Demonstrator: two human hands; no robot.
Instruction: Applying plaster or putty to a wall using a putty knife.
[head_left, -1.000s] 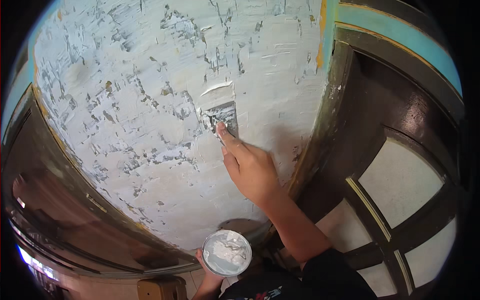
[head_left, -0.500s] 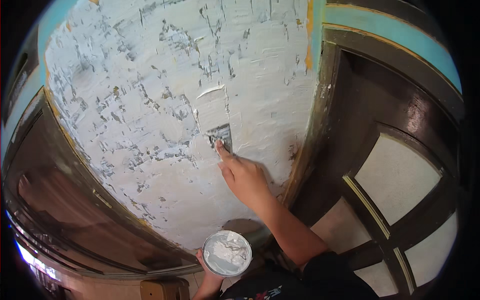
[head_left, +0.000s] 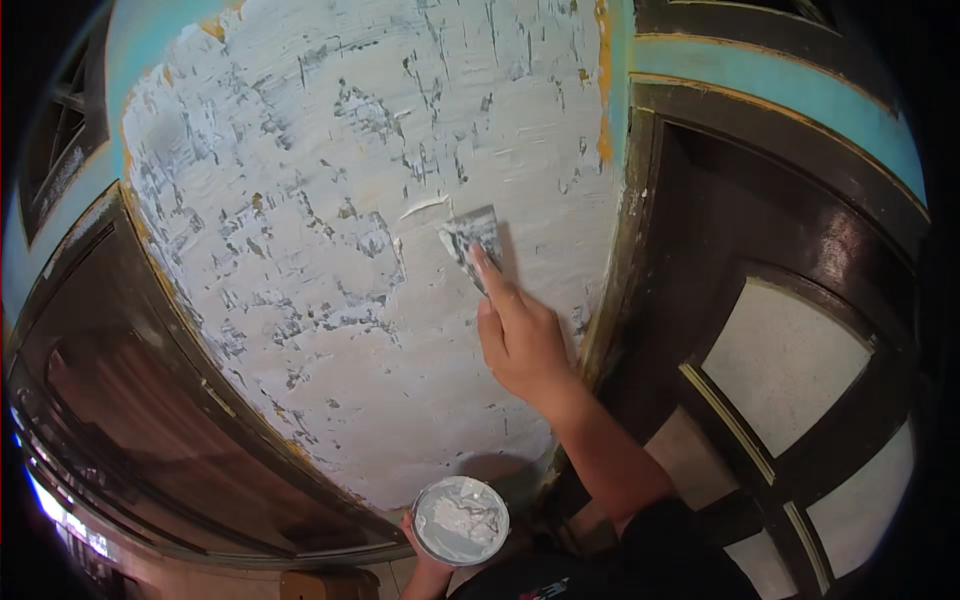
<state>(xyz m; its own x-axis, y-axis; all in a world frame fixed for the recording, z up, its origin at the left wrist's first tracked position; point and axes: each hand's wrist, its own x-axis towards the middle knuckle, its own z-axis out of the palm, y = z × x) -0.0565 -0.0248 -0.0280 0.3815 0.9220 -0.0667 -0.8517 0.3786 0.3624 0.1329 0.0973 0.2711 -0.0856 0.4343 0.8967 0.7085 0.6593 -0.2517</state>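
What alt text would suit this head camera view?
A right hand presses a putty knife flat against a patchy white wall between dark wooden frames. Below, the left hand holds a round tin of white filler.

A putty-smeared metal scraper blade (head_left: 470,238) lies flat against the white wall; a round tin of grey-white filler (head_left: 461,520) sits low, open side up

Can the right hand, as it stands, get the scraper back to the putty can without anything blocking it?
Probably yes. The right hand presses the scraper flat on the wall, and the putty can, held up by the left hand, sits open-topped below with nothing between them.
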